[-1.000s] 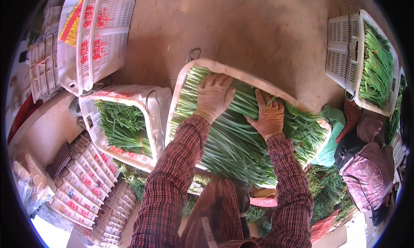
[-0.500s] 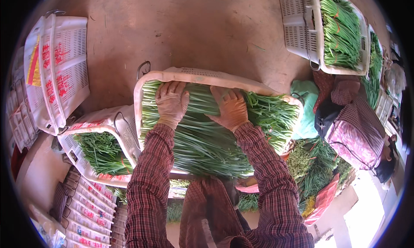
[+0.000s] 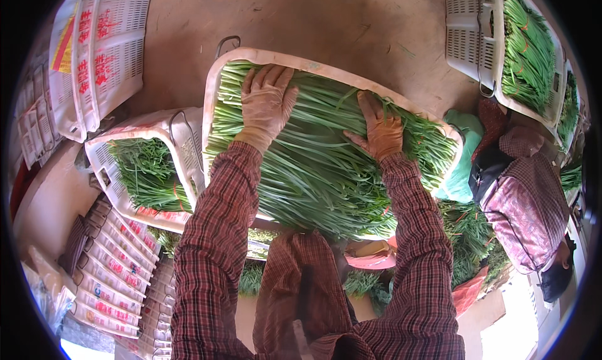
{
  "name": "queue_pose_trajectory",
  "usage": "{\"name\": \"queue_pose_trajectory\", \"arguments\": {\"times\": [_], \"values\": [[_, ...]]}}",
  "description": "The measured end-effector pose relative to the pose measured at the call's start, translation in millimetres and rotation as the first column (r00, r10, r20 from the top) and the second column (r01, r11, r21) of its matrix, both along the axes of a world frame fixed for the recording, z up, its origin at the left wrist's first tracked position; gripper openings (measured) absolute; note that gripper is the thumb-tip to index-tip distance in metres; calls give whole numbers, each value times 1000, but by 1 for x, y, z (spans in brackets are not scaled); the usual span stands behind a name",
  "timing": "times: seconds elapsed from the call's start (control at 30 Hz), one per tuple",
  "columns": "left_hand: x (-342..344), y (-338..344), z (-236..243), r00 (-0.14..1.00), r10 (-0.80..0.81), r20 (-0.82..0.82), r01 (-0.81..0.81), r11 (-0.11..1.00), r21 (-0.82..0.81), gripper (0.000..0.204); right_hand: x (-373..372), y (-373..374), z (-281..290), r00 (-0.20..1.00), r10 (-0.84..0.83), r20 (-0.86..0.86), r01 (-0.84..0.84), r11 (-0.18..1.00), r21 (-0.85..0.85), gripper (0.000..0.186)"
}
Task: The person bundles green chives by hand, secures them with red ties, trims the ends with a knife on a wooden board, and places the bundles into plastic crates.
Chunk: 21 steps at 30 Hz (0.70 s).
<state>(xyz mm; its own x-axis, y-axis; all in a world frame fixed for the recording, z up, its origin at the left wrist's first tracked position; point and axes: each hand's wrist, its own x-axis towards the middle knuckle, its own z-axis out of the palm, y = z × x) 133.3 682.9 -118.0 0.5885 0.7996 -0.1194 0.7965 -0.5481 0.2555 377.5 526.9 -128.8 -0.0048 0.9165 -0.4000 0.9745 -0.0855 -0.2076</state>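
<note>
A large white plastic crate point(image 3: 332, 66) stands before me, packed with long green chives point(image 3: 307, 166). Their pale stems point left, and tied bunches lie along the crate's right end. My left hand point(image 3: 266, 106), in a thin see-through glove, lies on the stems near the crate's far left corner, fingers stretched forward. Against the chives farther right rests my right hand point(image 3: 382, 133), also gloved, with its thumb and fingers apart. Neither hand grips a bunch. The undersides of both hands are hidden.
To the left is a smaller crate of chives point(image 3: 150, 172), with white crates point(image 3: 119, 53) beyond it. Stacked crates point(image 3: 116, 281) fill the lower left. Another full crate point(image 3: 527, 53) stands far right, near a green bag point(image 3: 465, 153) and a bent-over person point(image 3: 520, 194). Loose greens point(image 3: 467, 241) lie nearer me.
My right hand has slid right over the chives, so my hands are farther apart. The view has shifted, and the large crate sits higher and tilts more in it.
</note>
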Motion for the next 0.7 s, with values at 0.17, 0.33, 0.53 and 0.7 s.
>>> {"name": "queue_pose_trajectory", "arguments": {"times": [0.17, 0.33, 0.53, 0.7], "values": [[-11, -38, 0, 999, -16, 40, 16, 1000, 1, 64, 0, 4, 2, 999, 31, 29, -33, 999, 37, 101], [-6, -34, -6, 998, 2, 63, -4, 999, 35, 65, 0, 4, 6, 999, 23, 41, -22, 1000, -14, 99], [-13, -43, 31, 991, 34, 129, -23, 996, -87, 68, -6, 26, 83, 999, 4, -42, -1, 998, 61, 77], [-45, -88, 49, 997, 62, 42, -55, 988, -147, 67, -11, -42, 140, 959, -143, -244, 193, 962, 192, 31]]}}
